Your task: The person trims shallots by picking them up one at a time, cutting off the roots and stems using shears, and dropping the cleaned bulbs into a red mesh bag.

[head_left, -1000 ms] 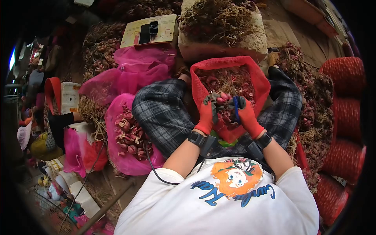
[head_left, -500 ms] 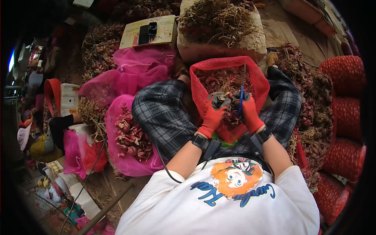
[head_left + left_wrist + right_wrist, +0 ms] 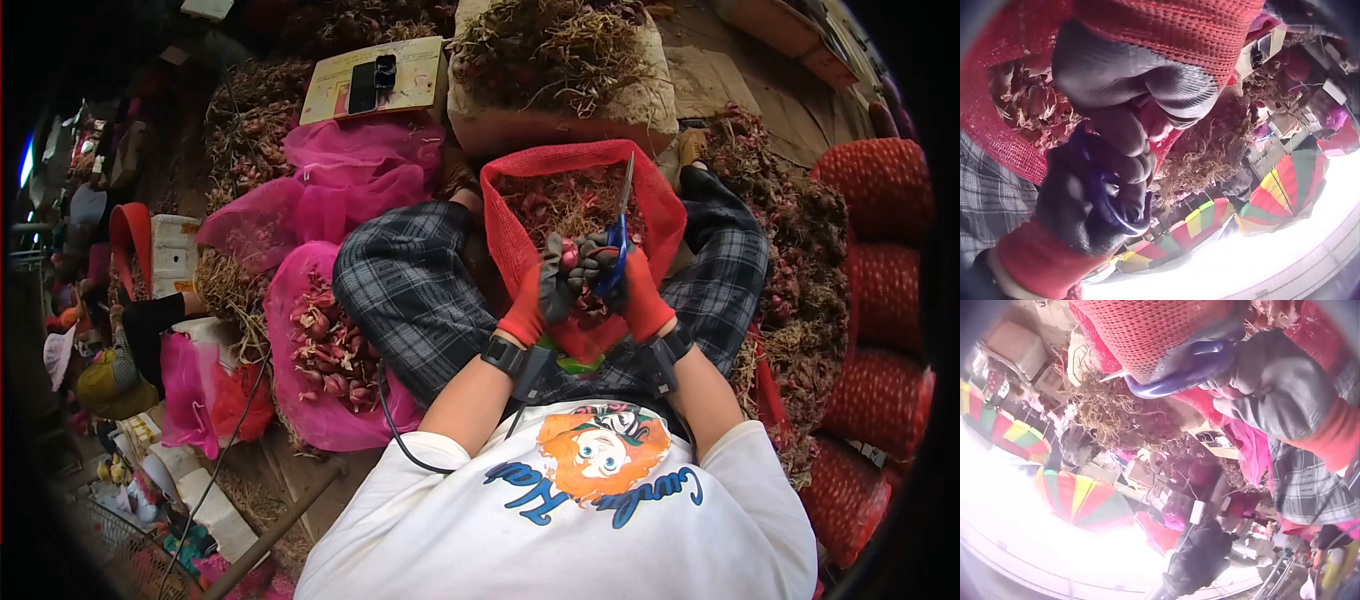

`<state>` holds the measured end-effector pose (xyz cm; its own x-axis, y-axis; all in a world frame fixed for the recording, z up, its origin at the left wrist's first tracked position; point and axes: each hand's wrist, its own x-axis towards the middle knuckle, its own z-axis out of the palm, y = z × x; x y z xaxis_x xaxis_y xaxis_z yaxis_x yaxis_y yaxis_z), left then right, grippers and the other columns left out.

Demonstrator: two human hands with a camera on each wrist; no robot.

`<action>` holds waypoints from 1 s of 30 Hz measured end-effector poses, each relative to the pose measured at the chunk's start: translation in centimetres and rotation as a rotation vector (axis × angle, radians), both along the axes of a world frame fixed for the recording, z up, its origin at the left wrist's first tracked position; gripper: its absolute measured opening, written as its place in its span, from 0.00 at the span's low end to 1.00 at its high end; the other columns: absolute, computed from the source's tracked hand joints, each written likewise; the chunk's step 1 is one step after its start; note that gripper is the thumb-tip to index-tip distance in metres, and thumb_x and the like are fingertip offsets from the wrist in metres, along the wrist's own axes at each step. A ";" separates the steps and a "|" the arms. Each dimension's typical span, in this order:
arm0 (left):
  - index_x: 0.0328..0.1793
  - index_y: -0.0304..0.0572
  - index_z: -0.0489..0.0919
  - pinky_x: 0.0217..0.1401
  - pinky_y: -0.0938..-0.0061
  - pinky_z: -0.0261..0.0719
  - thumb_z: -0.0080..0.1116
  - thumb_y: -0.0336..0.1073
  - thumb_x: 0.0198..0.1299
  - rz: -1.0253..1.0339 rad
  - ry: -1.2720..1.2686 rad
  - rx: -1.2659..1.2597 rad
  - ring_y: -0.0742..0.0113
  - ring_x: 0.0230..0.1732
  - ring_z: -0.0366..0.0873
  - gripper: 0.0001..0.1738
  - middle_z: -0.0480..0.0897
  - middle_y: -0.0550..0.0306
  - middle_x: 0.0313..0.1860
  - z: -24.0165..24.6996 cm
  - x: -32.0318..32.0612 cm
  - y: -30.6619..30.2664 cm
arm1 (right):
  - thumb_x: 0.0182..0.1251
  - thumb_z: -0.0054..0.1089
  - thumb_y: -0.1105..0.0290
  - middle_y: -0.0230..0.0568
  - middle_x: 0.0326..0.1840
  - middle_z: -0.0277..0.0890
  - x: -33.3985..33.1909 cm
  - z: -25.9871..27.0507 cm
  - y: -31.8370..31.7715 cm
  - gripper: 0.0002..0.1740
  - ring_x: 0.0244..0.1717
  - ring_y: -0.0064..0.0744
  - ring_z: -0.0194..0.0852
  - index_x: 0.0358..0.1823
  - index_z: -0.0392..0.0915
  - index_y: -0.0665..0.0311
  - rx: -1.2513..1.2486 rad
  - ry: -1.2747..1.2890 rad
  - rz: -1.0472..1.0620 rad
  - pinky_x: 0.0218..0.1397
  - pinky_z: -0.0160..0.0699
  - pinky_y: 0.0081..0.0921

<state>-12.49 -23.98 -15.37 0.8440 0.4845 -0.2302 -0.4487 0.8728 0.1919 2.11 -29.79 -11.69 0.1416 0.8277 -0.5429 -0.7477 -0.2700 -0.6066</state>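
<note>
Both hands wear red gloves with grey-coated fingers and meet over a red mesh sack [image 3: 660, 190] between the person's knees. The left hand [image 3: 541, 295] holds a pink-red shallot [image 3: 569, 254], which shows between the grey fingers [image 3: 1179, 94] in the left wrist view. Close against it, the right hand [image 3: 637, 290] grips a pair of scissors [image 3: 617, 250] by the blue handles, blades pointing up and away from the body. Its fingertips reach the left hand's fingers beside the shallot. More shallots and dry stems [image 3: 575, 212] lie inside the sack.
A pink mesh bag of shallots [image 3: 330, 345] sits by the left knee. Ahead stands a pale block [image 3: 560, 130] heaped with dried stalks, beside a board [image 3: 420, 85] with a phone. Bunched shallots [image 3: 800, 290] and filled red sacks [image 3: 890, 295] line the right side.
The scissors have swung up, their blades now showing above the right hand. The left hand moved in toward the right hand, then back slightly, and a single shallot now shows in its fingers.
</note>
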 end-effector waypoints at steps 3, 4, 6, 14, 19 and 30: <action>0.57 0.39 0.70 0.37 0.85 0.72 0.49 0.53 0.66 0.133 0.232 0.029 0.76 0.35 0.73 0.25 0.76 0.62 0.37 2.5 0.1 -0.1 | 0.56 0.59 0.72 0.38 0.34 0.75 0.5 0.2 0.0 0.15 0.30 0.28 0.76 0.45 0.71 0.67 0.014 -0.140 0.042 0.33 0.76 0.22; 0.57 0.39 0.70 0.38 0.85 0.73 0.49 0.54 0.66 0.129 0.254 0.044 0.76 0.35 0.74 0.27 0.76 0.62 0.37 1.7 0.0 0.1 | 0.56 0.60 0.70 0.40 0.34 0.76 0.6 1.1 -0.2 0.15 0.31 0.31 0.77 0.44 0.72 0.67 0.002 -0.358 0.093 0.34 0.76 0.24; 0.56 0.38 0.70 0.38 0.84 0.73 0.49 0.54 0.66 0.156 0.263 0.040 0.74 0.34 0.73 0.26 0.76 0.61 0.36 1.1 0.0 0.5 | 0.56 0.62 0.67 0.42 0.35 0.77 0.8 2.9 -0.4 0.16 0.33 0.37 0.78 0.44 0.73 0.65 0.013 -0.900 0.229 0.36 0.76 0.28; 0.53 0.38 0.73 0.35 0.80 0.74 0.53 0.55 0.63 0.334 0.219 -0.107 0.73 0.32 0.71 0.26 0.74 0.65 0.33 1.8 -0.6 1.2 | 0.53 0.65 0.55 0.45 0.31 0.79 2.0 4.3 -4.6 0.18 0.34 0.48 0.78 0.37 0.79 0.59 -0.005 -1.700 0.573 0.37 0.75 0.36; 0.55 0.39 0.72 0.36 0.79 0.74 0.52 0.55 0.64 0.343 0.263 -0.160 0.72 0.31 0.72 0.27 0.74 0.67 0.31 0.9 -0.6 1.3 | 0.52 0.66 0.55 0.44 0.29 0.79 2.0 4.8 -4.7 0.17 0.32 0.46 0.79 0.37 0.79 0.58 0.004 -1.790 0.593 0.34 0.75 0.34; 0.48 0.45 0.73 0.38 0.78 0.75 0.48 0.50 0.68 0.317 0.315 0.112 0.71 0.38 0.78 0.17 0.75 0.68 0.30 1.1 -0.5 1.0 | 0.47 0.67 0.56 0.43 0.28 0.78 2.5 4.3 -5.0 0.18 0.32 0.46 0.78 0.36 0.78 0.58 -0.085 -1.867 0.779 0.34 0.75 0.36</action>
<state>-12.97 -23.02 -14.27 0.5470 0.7443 -0.3832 -0.5949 0.6677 0.4476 4.62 -34.75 -7.38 0.1609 0.9628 -0.2173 0.9210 -0.2256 -0.3175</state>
